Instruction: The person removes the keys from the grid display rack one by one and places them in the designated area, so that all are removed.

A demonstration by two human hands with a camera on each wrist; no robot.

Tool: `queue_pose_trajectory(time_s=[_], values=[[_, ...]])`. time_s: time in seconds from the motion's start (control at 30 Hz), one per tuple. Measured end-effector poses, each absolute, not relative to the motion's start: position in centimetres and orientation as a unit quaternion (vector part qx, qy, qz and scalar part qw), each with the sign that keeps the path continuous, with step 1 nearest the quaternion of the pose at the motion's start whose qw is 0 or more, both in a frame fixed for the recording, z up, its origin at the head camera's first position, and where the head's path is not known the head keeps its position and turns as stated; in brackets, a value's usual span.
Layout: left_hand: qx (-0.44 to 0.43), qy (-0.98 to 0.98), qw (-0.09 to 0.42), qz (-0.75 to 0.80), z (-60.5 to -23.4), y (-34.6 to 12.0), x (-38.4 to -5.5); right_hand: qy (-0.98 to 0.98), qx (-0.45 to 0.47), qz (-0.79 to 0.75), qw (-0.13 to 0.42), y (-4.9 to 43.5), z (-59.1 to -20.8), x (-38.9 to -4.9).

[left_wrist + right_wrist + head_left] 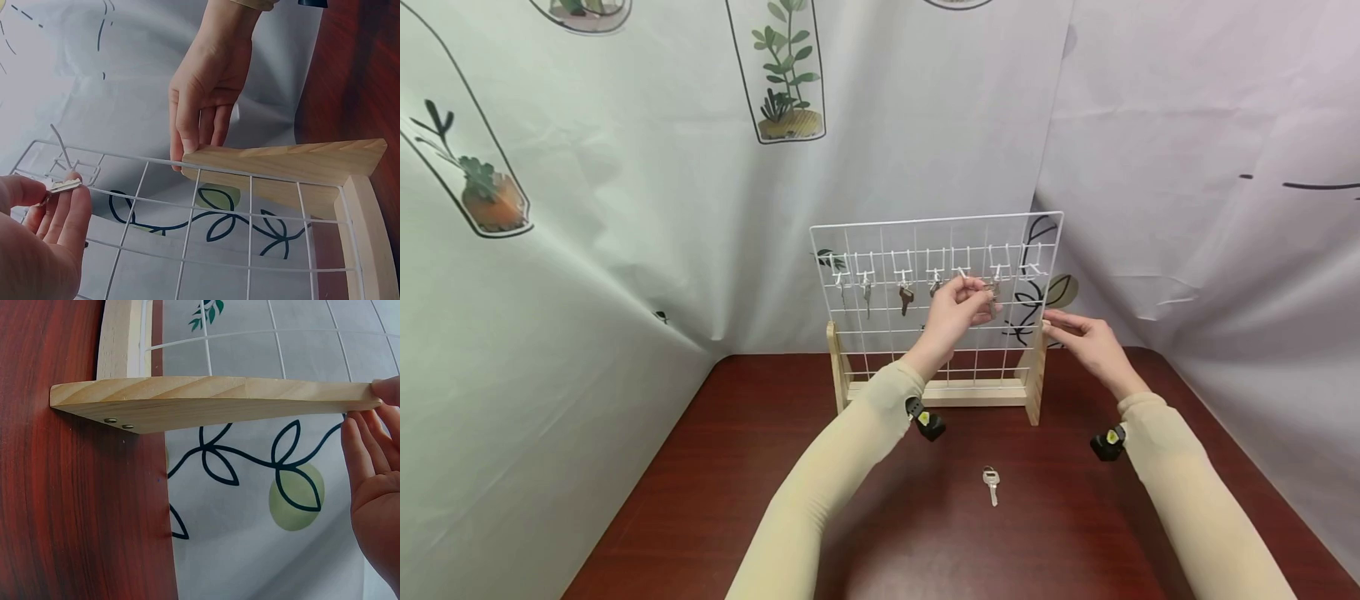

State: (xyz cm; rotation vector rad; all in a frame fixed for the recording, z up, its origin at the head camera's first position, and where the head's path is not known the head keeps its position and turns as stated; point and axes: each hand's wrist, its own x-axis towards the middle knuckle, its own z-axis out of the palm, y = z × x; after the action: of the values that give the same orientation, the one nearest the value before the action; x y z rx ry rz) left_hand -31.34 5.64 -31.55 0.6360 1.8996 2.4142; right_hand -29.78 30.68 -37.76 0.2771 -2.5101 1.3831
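Observation:
My left hand is up at the white wire grid rack, near the hooks on its right side. Between its thumb and fingers it pinches a silver key, held close to a white hook. My right hand grips the top of the rack's right wooden upright, thumb on one face and fingers on the other. Further left along the hook row hang several keys, among them a dark key and a slim key; my left hand partly covers another.
A loose silver key lies on the dark red table in front of the rack. A wooden crossbar joins the uprights at the bottom. Behind the rack hangs a white cloth with plant prints.

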Motion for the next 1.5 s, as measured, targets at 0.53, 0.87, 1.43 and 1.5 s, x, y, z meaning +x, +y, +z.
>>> queue_pose_trajectory(time_s=[0.53,0.87,1.43,1.5], values=[[0.213,0.619,0.018,0.756,-31.2,6.3,-31.5,-0.864,0.094,0.479,0.121,30.5,-37.8,-29.8],[0.212,0.611,0.029,0.762,-30.9,6.2,-31.1,-0.863,0.093,0.48,0.122,30.6,-37.8,-29.9],[0.224,0.591,0.045,0.773,-30.8,6.3,-30.0,-0.864,0.093,0.478,0.127,30.8,-37.9,-29.9],[0.221,0.594,0.048,0.772,-30.9,6.2,-29.9,-0.866,0.093,0.474,0.128,30.8,-38.0,-30.0]])
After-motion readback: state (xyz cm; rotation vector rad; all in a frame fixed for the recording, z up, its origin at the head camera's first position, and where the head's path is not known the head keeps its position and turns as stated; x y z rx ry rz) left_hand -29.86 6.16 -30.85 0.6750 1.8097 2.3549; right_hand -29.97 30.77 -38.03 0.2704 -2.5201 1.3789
